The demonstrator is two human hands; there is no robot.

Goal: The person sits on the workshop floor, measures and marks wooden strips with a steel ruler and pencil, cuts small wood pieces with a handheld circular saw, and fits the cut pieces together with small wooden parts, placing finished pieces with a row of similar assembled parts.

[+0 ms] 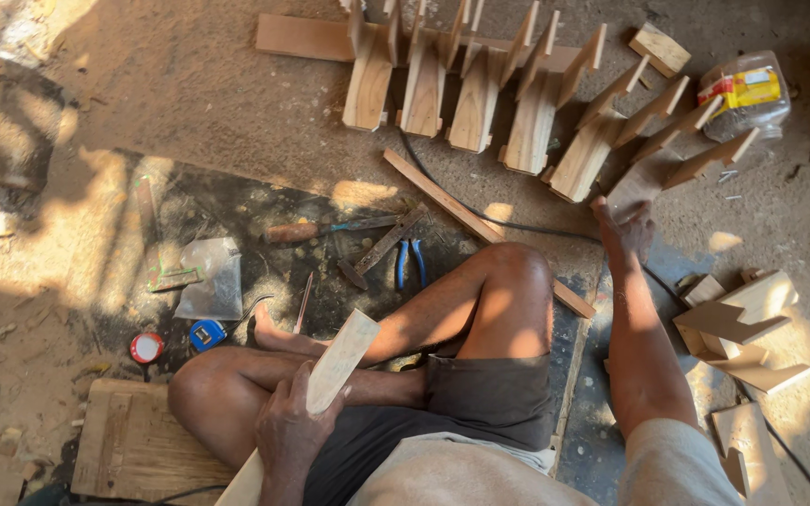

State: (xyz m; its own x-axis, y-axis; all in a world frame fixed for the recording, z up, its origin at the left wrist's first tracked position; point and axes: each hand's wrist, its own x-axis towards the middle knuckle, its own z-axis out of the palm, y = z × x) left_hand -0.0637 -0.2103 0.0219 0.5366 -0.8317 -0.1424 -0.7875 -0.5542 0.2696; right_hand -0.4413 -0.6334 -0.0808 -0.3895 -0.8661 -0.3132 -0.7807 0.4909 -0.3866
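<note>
I sit cross-legged on the ground. My left hand (290, 426) grips a flat pale wooden board (339, 361) that lies slanted across my left knee. My right hand (624, 229) reaches far forward and touches the near end of a notched wooden piece (644, 178) at the right end of a row of similar assembled wooden pieces (480, 98). Whether the right fingers close around that piece cannot be made out.
On a dark mat lie a chisel with a wooden handle (316, 230), a hammer (382, 248), blue-handled pliers (411, 262), a plastic bag (210, 281), a blue tape measure (206, 334). A long wooden slat (466, 220), a black cable, a plastic jar (747, 94) and cut wooden pieces (738, 323) surround me.
</note>
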